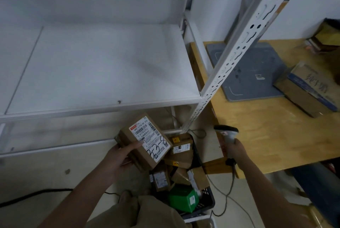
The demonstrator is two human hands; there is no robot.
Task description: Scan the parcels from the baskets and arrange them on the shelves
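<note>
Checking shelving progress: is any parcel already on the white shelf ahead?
No, the white shelf is bare; the left hand holds the labelled parcel below its front edge.

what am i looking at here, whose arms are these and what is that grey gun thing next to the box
There is no machine here. One camera worn on a person's head looks down at their own two bare arms. The left hand holds a brown cardboard parcel with a white printed label, which also has handwritten digits on it. The right hand grips a grey handheld barcode scanner with a cable hanging from it. Below the hands, a black plastic basket on the floor holds more brown parcels and a green box. Ahead stands a white metal shelf, where the parcels are meant to go. On the right, a wooden table carries a flat grey pad and a cardboard box with blue print.
</note>
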